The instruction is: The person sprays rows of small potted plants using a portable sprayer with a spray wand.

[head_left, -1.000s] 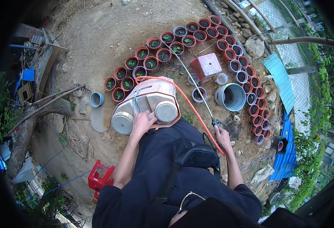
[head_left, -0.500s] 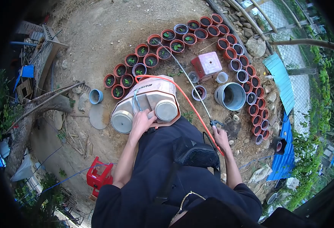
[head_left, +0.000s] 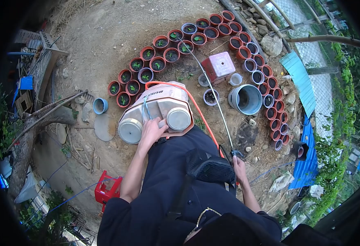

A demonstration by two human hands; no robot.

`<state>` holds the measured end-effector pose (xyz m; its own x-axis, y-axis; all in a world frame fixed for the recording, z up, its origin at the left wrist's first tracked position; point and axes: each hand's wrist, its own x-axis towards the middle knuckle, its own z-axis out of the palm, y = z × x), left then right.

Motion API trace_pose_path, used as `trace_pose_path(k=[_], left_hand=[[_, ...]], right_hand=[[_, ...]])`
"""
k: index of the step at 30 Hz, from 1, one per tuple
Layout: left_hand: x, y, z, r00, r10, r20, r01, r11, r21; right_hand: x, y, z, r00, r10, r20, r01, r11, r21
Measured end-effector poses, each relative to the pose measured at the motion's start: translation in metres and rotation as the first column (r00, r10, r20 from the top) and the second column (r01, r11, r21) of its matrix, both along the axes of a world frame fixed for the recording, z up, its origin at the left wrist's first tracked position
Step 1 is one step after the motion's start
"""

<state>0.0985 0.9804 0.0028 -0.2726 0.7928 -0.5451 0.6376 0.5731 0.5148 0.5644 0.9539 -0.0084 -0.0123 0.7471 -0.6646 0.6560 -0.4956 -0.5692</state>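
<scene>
Head view: our right hand (head_left: pixel 240 165) grips the spray wand (head_left: pixel 215 100), which points far-left at the pots (head_left: pixel 172 55); our left hand (head_left: pixel 151 131) rests on the tank (head_left: pixel 163 104), grip unclear.

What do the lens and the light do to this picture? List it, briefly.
Head view: fisheye bows the row of pots and the fence poles; a black vignette rings the frame. Head view: soft, even light, no hard shadows or glare. Head view: sharp at the left hand on the sprayer tank and the right hand on the spray wand; edges dim.
</scene>
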Motion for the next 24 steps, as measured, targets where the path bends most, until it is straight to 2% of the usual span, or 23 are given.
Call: trace_pose_path(k=[2, 6, 8, 12, 15, 18, 19, 21, 24], left_hand=[[0.004, 0.003, 0.001, 0.997, -0.063, -0.033, 0.063, 0.998, -0.016], [0.01, 0.008, -0.001, 0.989, -0.129, -0.071, 0.13, 0.991, 0.019], [0.012, 0.01, -0.001, 0.984, -0.165, -0.068, 0.164, 0.986, -0.022], [0.019, 0.013, -0.003, 0.98, -0.19, -0.056, 0.188, 0.982, -0.031], [0.022, 0.012, -0.003, 0.979, -0.203, -0.035, 0.201, 0.979, -0.044], [0.026, 0.013, -0.002, 0.972, -0.231, -0.031, 0.229, 0.971, -0.066], [0.029, 0.013, -0.001, 0.97, -0.243, -0.023, 0.241, 0.967, -0.081], [0.03, 0.013, -0.002, 0.965, -0.262, -0.011, 0.259, 0.96, -0.103], [0.031, 0.01, -0.003, 0.963, -0.269, 0.0, 0.268, 0.958, -0.101]], right_hand=[[-0.003, -0.008, 0.009, 0.996, -0.076, -0.047, 0.074, 0.996, -0.044], [-0.002, -0.019, 0.011, 0.993, -0.107, -0.051, 0.104, 0.993, -0.055], [0.006, -0.028, 0.005, 0.999, -0.048, 0.014, 0.048, 0.998, -0.031], [0.015, -0.042, 0.018, 0.997, -0.068, 0.03, 0.071, 0.993, -0.091], [0.019, -0.059, 0.019, 0.993, -0.115, -0.023, 0.113, 0.99, -0.082], [0.015, -0.069, 0.028, 0.973, -0.221, -0.061, 0.21, 0.967, -0.144], [0.016, -0.07, 0.03, 0.973, -0.224, -0.059, 0.213, 0.965, -0.15], [0.015, -0.069, 0.036, 0.993, -0.116, 0.002, 0.115, 0.988, -0.107], [0.008, -0.065, 0.041, 0.991, -0.132, 0.022, 0.134, 0.981, -0.14]])
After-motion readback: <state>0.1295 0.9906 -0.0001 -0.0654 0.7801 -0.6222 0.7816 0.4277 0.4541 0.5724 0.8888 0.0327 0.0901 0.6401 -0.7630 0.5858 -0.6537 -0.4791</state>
